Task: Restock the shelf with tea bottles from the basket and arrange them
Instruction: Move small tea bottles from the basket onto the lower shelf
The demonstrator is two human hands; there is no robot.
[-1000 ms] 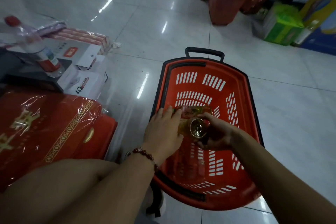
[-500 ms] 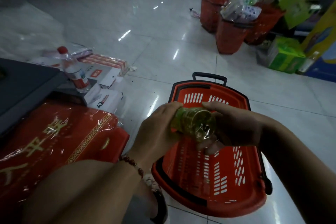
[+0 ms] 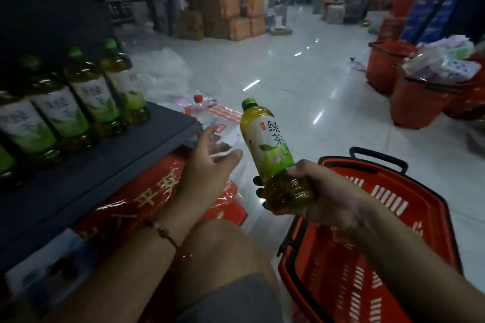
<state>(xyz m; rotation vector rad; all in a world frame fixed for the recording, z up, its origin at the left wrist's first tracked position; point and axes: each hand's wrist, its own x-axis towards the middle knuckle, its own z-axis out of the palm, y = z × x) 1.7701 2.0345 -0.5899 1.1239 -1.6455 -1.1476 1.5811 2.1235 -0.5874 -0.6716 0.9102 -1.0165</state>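
Right hand [image 3: 312, 191], at lower centre of the frame, has its fingers wrapped round the bottom end of a clear plastic green-tea bottle with a green cap and a white-and-green label [image 3: 270, 149]. The bottle tilts up and to the left, cap toward the shelf, and hangs in the air over the floor, between the basket and the shelf.

Left hand [image 3: 210, 165] is just left of the bottle, fingers spread and relaxed, holding nothing and not touching the bottle. A beaded bracelet [image 3: 164, 232] sits on that wrist.

Lower right is the red slotted plastic shopping basket with a black handle [image 3: 378, 217]; no bottles can be seen in the part that shows.

Left of the frame is the dark grey shelf board [image 3: 110, 165], with a row of matching green-tea bottles [image 3: 86, 97] standing upright near its edge. Below the shelf lie red gift boxes wrapped in clear film [image 3: 147, 202].

Farther off are white glossy floor tiles [image 3: 288, 73] and more red baskets at the right.

Risks, as a judgement: the grip is low on the bottle, so its top-heavy length could swing or slip on the way across. The standing row is packed close; a careless push could knock neighbours over like dominoes or send one off the edge.
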